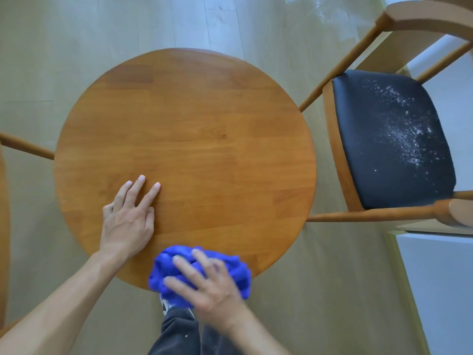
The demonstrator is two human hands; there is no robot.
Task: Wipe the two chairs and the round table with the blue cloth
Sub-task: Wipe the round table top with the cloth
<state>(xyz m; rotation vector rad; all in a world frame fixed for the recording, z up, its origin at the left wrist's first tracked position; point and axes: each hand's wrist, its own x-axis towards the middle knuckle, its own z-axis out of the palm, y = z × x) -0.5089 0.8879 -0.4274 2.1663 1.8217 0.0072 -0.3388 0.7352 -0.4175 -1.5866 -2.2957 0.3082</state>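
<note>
The round wooden table (194, 129) fills the middle of the view. My left hand (128, 216) lies flat on its near left part, fingers spread. My right hand (204, 285) presses the bunched blue cloth (238, 272) onto the table's near edge; both are blurred by motion. To the right stands a wooden chair (340, 149) whose black seat (389, 139) carries white powdery specks. Only a wooden rail and edge of a second chair (23, 146) show at the far left.
A white cabinet or box (440, 285) stands at the lower right, close to the chair's front rail. Pale wood floor (76, 34) surrounds the table. My dark trousers and a shoe (176, 329) are below the table's near edge.
</note>
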